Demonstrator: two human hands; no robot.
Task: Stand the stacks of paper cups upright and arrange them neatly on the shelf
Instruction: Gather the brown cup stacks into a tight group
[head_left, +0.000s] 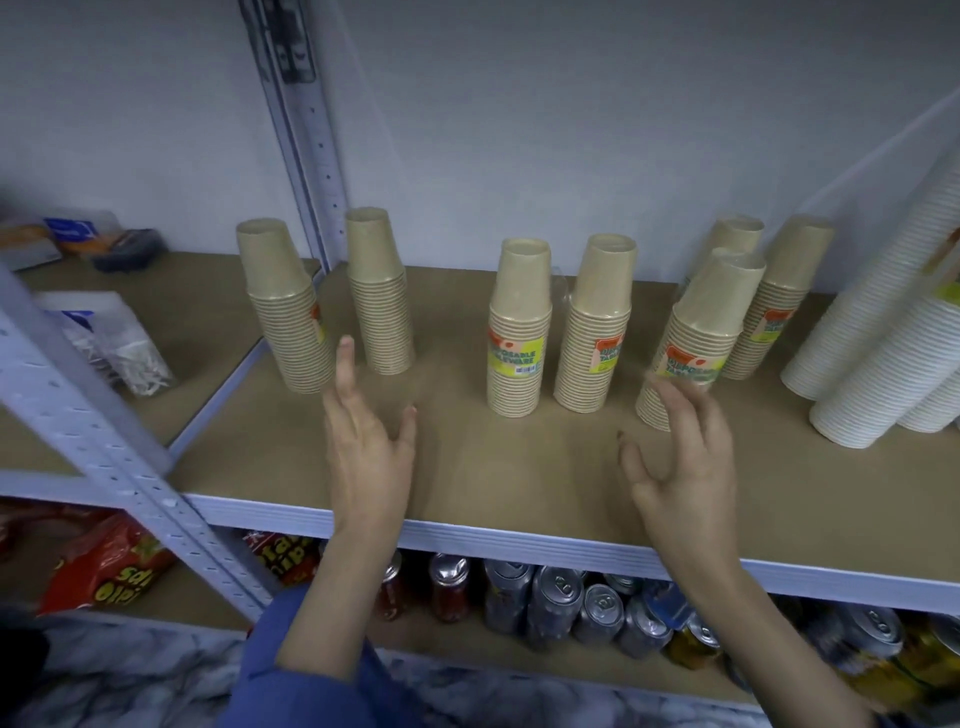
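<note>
Head view. Seven brown cup stacks stand upside down on the shelf: two at the left, a middle pair, and three bunched at the right, the front one leaning with its foot toward the shelf edge. White cup stacks tilt at the far right.

The left hand hovers over bare shelf, fingers spread, holding nothing, near the leftmost stack. The right hand is likewise spread and empty, fingertips just in front of the leaning stack; motion blur leaves contact undetermined.

Judgement: the stacks are light, wrapped in slick film, and easily crushed or tipped; hold them low around the ribbed rims, with even pressure.

The rearmost right stack is partly hidden. The white stacks are cut off by the frame edge.
</note>
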